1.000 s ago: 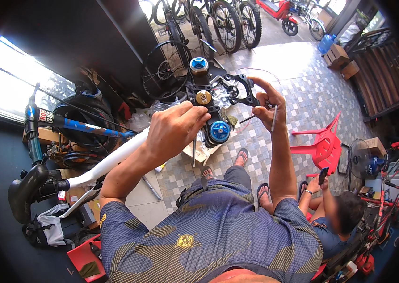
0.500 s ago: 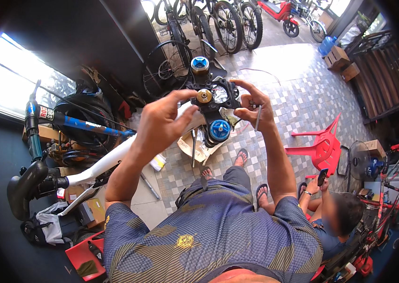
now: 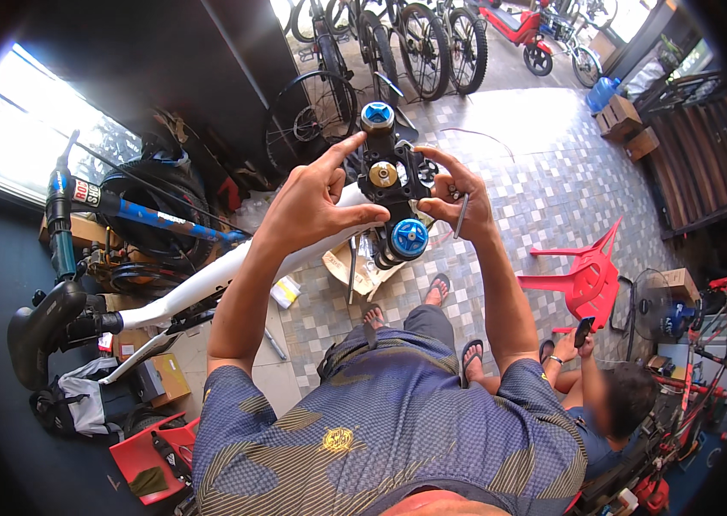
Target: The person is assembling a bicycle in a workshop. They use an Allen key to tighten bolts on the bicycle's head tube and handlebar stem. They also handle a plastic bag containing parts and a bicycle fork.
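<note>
A bicycle's front end stands before me, its black stem [image 3: 398, 196] topped by a gold cap [image 3: 383, 175]. Blue-topped fork legs rise on both sides: a far cap [image 3: 377, 113] and a near cap [image 3: 410, 237]. My left hand [image 3: 307, 206] holds nothing; index finger and thumb spread wide along the stem's left side, fingertips at or near the two fork legs. On the other side, my right hand [image 3: 471, 202] spans the black stem faceplate [image 3: 426, 175] between index finger and thumb. A thin metal hex key [image 3: 462, 217] also sits in it, with small bolts apparently in the palm.
The white frame [image 3: 208, 288] runs back to a black saddle [image 3: 45, 335] at left. A red plastic chair [image 3: 591, 279] stands at right, near a seated person [image 3: 613, 404] holding a phone. Several bikes [image 3: 423, 52] line the far side. Cardboard [image 3: 368, 271] lies below the fork.
The view has shifted slightly. My left hand has spread wider, its index finger reaching toward the far fork cap and its thumb toward the near one. My right hand stays at the faceplate.
</note>
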A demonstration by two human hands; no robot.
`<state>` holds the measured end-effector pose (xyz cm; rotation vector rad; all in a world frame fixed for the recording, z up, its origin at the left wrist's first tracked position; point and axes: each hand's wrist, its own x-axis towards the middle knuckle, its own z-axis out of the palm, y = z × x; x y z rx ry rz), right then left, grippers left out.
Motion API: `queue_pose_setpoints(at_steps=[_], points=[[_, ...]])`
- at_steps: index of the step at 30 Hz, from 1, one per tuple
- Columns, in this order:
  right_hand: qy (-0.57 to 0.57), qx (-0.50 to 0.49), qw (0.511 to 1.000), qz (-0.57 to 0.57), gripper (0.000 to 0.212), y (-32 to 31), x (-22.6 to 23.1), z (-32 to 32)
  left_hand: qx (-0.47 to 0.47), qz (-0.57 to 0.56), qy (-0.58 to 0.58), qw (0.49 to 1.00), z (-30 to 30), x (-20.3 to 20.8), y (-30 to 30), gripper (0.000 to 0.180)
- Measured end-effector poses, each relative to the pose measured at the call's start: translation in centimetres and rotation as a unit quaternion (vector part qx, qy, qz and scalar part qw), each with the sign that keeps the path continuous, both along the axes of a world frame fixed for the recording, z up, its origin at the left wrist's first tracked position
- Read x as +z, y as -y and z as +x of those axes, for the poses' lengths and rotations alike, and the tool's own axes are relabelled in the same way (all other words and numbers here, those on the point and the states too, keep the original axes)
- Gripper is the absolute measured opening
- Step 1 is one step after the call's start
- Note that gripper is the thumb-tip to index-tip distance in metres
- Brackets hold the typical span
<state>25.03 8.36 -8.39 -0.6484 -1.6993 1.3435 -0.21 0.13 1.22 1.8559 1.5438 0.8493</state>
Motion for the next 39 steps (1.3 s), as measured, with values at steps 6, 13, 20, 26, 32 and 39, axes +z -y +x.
queue_pose_setpoints(at_steps=[6, 13, 20, 26, 32, 39], points=[[0.011, 0.001, 1.0, 0.017, 0.081, -0.3, 0.0, 0.1, -0.004, 0.013, -0.006, 1.0, 0.1, -0.1, -0.2, 0.105], [0.017, 0.006, 1.0, 0.013, 0.081, -0.4, 0.2, 0.1, 0.046, 0.013, -0.014, 0.999, 0.9, -0.6, 0.7, 0.095], [0.067, -0.003, 0.997, 0.048, 0.08, -0.3, 1.6, 0.6, 0.053, 0.017, 0.004, 0.998, 1.2, -0.5, 0.9, 0.09], [0.117, -0.004, 0.989, 0.085, 0.079, -0.5, 2.8, 1.0, 0.051, 0.021, 0.002, 0.998, 1.4, -0.6, 0.9, 0.089], [0.136, -0.001, 0.987, 0.088, 0.079, -0.6, 3.5, 1.1, 0.05, 0.023, -0.005, 0.998, 1.5, -0.7, 0.8, 0.091], [0.081, 0.002, 0.994, 0.076, 0.08, -0.9, 3.0, 1.0, 0.036, 0.042, 0.043, 0.998, 0.6, -1.1, 0.9, 0.084]])
